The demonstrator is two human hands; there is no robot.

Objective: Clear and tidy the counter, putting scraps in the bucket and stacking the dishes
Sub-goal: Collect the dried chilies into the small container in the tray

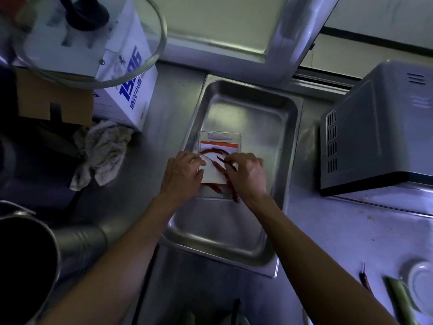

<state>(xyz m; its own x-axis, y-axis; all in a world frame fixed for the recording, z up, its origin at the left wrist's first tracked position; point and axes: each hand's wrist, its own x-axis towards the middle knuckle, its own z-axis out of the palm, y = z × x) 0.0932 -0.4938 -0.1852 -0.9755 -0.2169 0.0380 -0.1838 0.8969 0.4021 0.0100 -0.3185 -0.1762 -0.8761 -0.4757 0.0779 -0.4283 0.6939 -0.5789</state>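
A steel tray [276, 109] lies on the counter. Inside it sits a clear plastic box [219, 138] with an orange-striped label, a white sheet and several dried red chillies [212, 151]. My left hand [181, 174] rests on the box's left side, its fingers curled on the white sheet [212, 175]. My right hand [249, 175] is at the box's right side and pinches a red chilli that runs down to the box's lower edge. A metal bucket [25, 259] stands at the lower left.
A crumpled cloth [103, 153] and a white carton [131, 90] lie to the left, under a glass lid [152, 55]. A grey appliance [379, 132] stands on the right. At the lower right are a white plate [421, 282], a green vegetable [398, 299] and a loose chilli [364, 277].
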